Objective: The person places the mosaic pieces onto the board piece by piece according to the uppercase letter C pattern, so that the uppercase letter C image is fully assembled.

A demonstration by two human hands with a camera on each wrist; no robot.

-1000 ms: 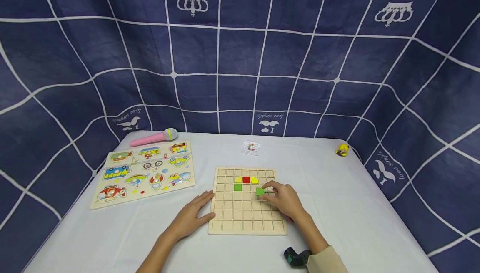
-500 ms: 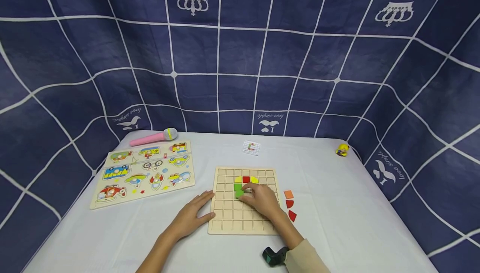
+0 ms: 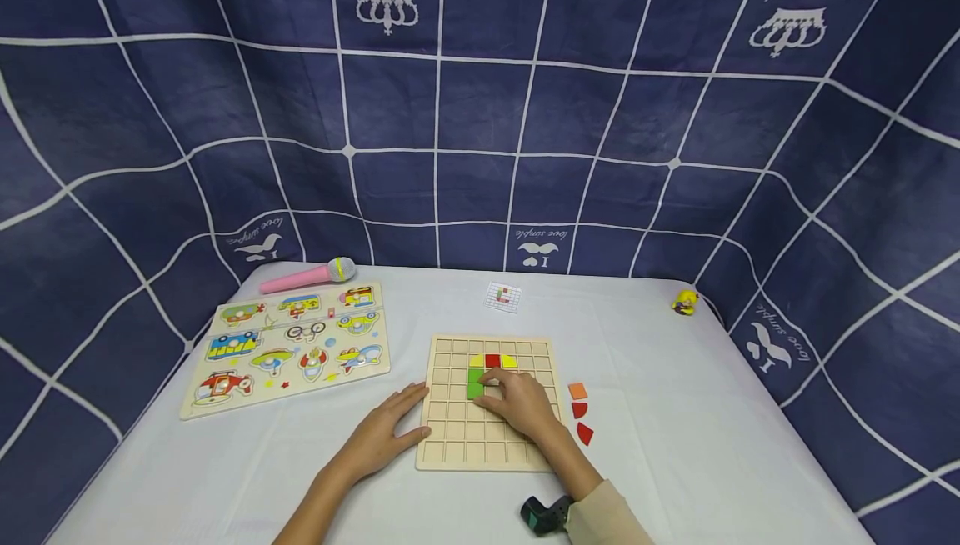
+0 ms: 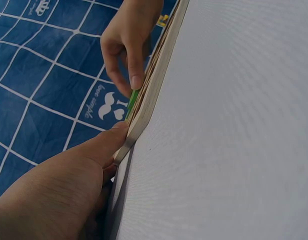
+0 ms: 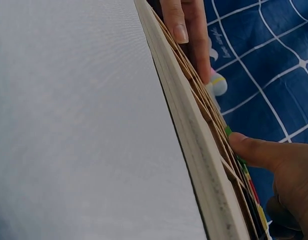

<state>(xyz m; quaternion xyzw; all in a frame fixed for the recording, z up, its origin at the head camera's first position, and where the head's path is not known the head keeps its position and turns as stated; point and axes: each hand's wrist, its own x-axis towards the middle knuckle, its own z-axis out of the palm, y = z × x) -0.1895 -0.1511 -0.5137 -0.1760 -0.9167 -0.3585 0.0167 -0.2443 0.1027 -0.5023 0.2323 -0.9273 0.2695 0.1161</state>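
Observation:
A wooden grid board (image 3: 450, 428) lies flat in front of me. My left hand (image 3: 378, 437) rests with straight fingers along its left edge, thumb at the rim. Over the middle of the board my right hand (image 3: 525, 407) pinches a green square tile (image 3: 475, 392) between thumb and finger. That tile sits in the cell just below another green square tile (image 3: 476, 375). Above them is a row with a red square tile (image 3: 492, 360) between two yellow quarter-round tiles (image 3: 509, 361). In the left wrist view the right fingertips are down at the green edge (image 4: 132, 102) close over the board.
Right of the board lie an orange square tile (image 3: 577, 391) and two red quarter-round tiles (image 3: 580, 410). A pattern card (image 3: 502, 297) is behind the board. To the left are a vehicle puzzle board (image 3: 285, 345) and a pink toy microphone (image 3: 300, 279). A yellow figurine (image 3: 684, 302) stands far right.
My right hand has carried the green tile leftward across the board and lowered it into the cell below the other green tile. The loose tiles at right came into view. The left hand has stayed put.

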